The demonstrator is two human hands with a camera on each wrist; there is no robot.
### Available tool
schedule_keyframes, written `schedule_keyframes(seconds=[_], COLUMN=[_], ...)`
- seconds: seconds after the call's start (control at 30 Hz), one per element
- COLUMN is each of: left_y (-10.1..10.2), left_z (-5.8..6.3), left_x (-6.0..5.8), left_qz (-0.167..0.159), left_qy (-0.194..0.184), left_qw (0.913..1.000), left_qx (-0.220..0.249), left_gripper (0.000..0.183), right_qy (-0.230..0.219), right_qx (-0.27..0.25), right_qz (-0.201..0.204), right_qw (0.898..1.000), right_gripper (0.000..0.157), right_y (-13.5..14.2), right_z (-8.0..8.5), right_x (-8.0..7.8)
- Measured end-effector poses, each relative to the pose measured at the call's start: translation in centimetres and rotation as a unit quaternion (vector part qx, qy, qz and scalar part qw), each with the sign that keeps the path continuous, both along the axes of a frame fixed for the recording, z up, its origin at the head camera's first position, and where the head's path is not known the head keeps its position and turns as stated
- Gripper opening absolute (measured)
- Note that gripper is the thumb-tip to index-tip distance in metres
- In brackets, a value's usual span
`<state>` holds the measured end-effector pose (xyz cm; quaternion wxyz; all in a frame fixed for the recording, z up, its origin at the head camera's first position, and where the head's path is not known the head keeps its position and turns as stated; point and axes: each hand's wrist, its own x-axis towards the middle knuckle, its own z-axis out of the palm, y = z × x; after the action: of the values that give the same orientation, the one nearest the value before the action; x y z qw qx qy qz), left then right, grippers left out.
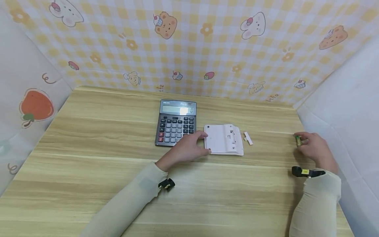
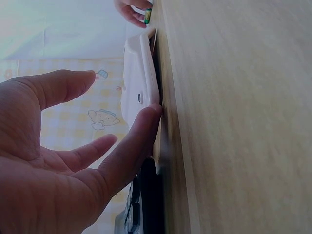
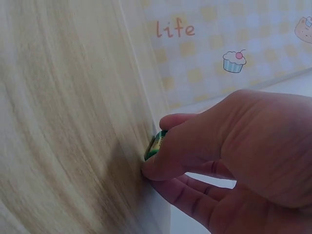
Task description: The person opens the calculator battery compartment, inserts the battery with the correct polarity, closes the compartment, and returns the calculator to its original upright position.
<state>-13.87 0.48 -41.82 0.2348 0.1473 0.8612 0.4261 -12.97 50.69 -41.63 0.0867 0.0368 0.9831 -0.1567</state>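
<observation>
A pale pink device (image 1: 217,140) lies back up on the wooden table, its battery slot uncovered. My left hand (image 1: 191,148) is at its left end, with relaxed, spread fingers; one fingertip (image 2: 152,111) touches the device's edge in the left wrist view. Right of the device lies its small pale cover (image 1: 248,138). Far to the right, my right hand (image 1: 315,148) pinches a small green battery (image 1: 297,141) between thumb and finger, low over the table. The battery (image 3: 157,145) is partly hidden by the thumb in the right wrist view.
A dark grey calculator (image 1: 175,120) stands face up just left of the device, its lower right corner covered by my left hand. A checked cloth wall (image 1: 189,59) rises behind the table (image 1: 103,131). White cloth (image 1: 343,108) hangs close beside my right hand.
</observation>
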Motion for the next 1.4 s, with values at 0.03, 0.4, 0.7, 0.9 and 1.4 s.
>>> schedule_keyframes(seconds=[0.03, 0.4, 0.7, 0.9, 1.4], left_y=[0.0, -0.1, 0.0, -0.1, -0.1], left_z=[0.0, 0.0, 0.1, 0.2, 0.0], left_x=[0.0, 0.1, 0.1, 0.1, 0.0], left_qz=[0.001, 0.0, -0.002, -0.001, -0.005], left_qy=[0.0, 0.005, 0.004, 0.004, 0.011], left_qw=[1.0, 1.0, 1.0, 1.0, 0.9999], left_qx=[0.0, 0.0, 0.001, 0.003, 0.002], left_gripper=[0.067, 0.067, 0.067, 0.067, 0.067], right_qy=[0.001, -0.018, -0.043, -0.058, -0.056], right_qx=[0.001, -0.018, -0.048, -0.056, -0.042], right_qz=[0.0, -0.02, -0.043, -0.053, -0.066], right_qw=[1.0, 0.999, 0.997, 0.995, 0.995], right_gripper=[0.053, 0.055, 0.057, 0.06, 0.062], right_y=[0.0, -0.5, -0.8, -1.0, -1.3], right_z=[0.0, 0.2, 0.4, 0.4, 0.2], right_x=[-0.1, -0.1, 0.0, -0.3, -0.4])
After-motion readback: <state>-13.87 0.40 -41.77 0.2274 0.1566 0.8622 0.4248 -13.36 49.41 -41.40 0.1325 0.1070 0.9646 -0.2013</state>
